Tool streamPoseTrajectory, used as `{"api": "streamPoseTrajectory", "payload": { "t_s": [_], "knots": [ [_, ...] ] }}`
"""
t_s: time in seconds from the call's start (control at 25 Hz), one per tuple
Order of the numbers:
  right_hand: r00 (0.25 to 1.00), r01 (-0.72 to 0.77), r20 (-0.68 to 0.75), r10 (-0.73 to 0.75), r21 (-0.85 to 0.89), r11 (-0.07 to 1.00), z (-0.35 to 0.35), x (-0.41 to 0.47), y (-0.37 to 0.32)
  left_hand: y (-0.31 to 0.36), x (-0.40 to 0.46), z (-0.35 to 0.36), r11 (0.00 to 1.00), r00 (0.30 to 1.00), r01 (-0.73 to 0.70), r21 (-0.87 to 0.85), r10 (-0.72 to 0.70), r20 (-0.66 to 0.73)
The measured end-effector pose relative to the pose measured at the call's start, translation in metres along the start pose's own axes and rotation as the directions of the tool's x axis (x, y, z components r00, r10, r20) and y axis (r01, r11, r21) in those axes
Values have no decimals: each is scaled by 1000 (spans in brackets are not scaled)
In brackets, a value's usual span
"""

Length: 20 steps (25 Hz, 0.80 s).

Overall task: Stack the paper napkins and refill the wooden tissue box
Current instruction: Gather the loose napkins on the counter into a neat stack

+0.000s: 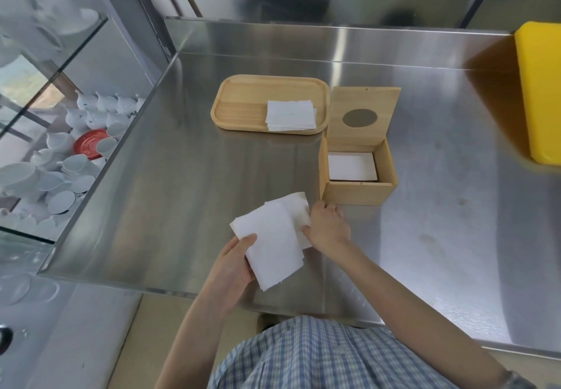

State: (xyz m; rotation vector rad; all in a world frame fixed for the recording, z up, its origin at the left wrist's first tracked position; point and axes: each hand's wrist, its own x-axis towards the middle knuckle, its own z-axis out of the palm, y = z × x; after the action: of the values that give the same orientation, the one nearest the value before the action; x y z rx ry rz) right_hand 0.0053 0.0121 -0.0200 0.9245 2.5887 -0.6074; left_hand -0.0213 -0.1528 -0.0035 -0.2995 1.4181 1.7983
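head-worn wide view, looking steeply down, close over steel counter

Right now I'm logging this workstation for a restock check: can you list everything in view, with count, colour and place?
Steel counter: one, silver, fills the middle.
Wooden tray: one, light wood, far centre of the counter.
Napkins on tray: one small pile, white, at the tray's right end.
Wooden tissue box: one, light wood, right of the tray, lid open and upright, with a round hole.
Napkins in box: white, lying low inside; count unclear.
Yellow object: one, far right edge.
Glass cabinet: left, holding many white cups and one red saucer.
Held napkins: white bunch, near edge.
Hands: left hand and right hand, both gripping the bunch.
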Motion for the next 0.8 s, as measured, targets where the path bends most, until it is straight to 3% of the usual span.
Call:
{"api": "streamPoseTrajectory", "payload": {
  "t_s": [0.2, 0.4, 0.64, 0.72, 0.8],
  "knots": [
    [999, 6, 46, -12, 125, 992, -1, 3, 3, 5, 2, -2, 1000, 1000, -2, -17, 3, 26],
    [995, 59, 52, -87, 396, 916, -16, -7, 16, 4, 5, 0, 1000, 999, 19, -16, -19, 34],
    [994, 107, -22, -109, 475, 874, -49, -29, 36, -1, 13, 11, 999, 996, 44, 29, -47, 78],
    [985, 166, -54, -163, 533, 830, -63, -40, 37, -1, 16, 16, 998, 994, 51, 33, -54, 99],
    [972, 203, -50, -230, 675, 709, -79, -53, 35, -2, 18, 21, 997, 991, 60, 41, -64, 113]
  ]
}}
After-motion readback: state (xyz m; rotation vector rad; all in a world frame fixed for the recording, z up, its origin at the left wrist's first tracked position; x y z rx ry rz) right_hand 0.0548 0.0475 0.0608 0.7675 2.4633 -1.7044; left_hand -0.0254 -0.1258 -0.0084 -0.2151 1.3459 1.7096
